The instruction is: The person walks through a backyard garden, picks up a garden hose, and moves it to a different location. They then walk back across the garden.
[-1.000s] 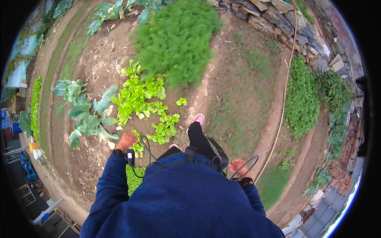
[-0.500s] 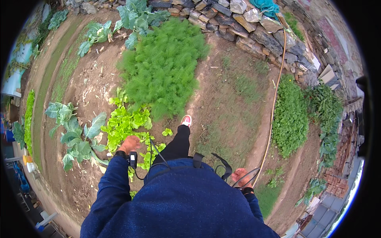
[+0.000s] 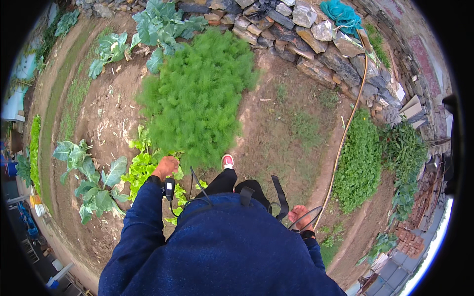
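My left hand (image 3: 166,167) hangs above the edge of a light-green lettuce patch (image 3: 138,170), beside the tall feathery green bed (image 3: 197,98). Its fingers are curled in and nothing shows in them. A small black device (image 3: 169,189) with a cable is strapped at that wrist. Low on the right, my right hand (image 3: 299,217) is held beside my body with loosely bent fingers, and nothing is seen in it. A thin dark cable (image 3: 308,213) loops past it, and a black strap (image 3: 280,197) dangles nearby. One pink-and-white shoe (image 3: 227,161) shows on the soil path.
A long hose (image 3: 347,126) runs along the right, beside a leafy green bed (image 3: 358,163). A stone wall (image 3: 316,54) with teal netting (image 3: 340,16) on it stands at the far side. Large-leaved cabbage-like plants (image 3: 94,180) grow on the left.
I have moved forward, so the feathery bed and lettuce sit nearer to me. My left hand has shifted slightly forward and right; my right hand stays beside my body.
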Available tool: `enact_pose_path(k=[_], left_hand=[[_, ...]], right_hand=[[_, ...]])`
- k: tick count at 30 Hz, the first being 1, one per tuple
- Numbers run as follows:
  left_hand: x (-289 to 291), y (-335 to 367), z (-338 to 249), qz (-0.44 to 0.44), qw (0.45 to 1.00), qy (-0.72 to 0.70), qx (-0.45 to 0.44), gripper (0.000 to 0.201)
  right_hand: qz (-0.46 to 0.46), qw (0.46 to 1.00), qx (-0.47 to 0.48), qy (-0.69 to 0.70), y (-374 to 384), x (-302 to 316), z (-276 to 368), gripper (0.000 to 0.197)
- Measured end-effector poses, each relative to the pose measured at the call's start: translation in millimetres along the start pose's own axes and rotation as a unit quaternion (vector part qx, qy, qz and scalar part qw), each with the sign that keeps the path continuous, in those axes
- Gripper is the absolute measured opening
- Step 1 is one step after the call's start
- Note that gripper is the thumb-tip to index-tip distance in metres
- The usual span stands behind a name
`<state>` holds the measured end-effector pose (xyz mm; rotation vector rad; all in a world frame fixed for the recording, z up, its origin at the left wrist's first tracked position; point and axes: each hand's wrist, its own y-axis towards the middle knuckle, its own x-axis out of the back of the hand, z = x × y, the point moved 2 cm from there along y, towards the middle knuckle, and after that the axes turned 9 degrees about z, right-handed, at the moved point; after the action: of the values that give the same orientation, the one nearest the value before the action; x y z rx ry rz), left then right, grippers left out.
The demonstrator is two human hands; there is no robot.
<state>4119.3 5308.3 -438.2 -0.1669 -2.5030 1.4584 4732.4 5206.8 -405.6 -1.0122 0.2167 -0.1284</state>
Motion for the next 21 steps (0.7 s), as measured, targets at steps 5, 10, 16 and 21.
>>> enact_pose_path(k=[5,10,16,21], left_hand=[[11,19,-75,-0.011,1.0,-0.012,0.009,0.019],[18,59,-82,-0.002,0.999,-0.024,0.033,0.019],[38,108,-125,0.039,0.989,0.13,-0.057,0.015],[50,127,-227,-0.037,0.997,-0.033,0.058,0.024]], right_hand=[[0.009,0.999,-0.025,-0.025,36,-24,62,0.009],[0.035,0.999,-0.023,-0.007,85,-19,109,0.01],[-0.016,0.987,-0.134,0.082,179,-26,190,0.009],[0.045,0.997,-0.036,-0.052,230,-57,295,0.007]])
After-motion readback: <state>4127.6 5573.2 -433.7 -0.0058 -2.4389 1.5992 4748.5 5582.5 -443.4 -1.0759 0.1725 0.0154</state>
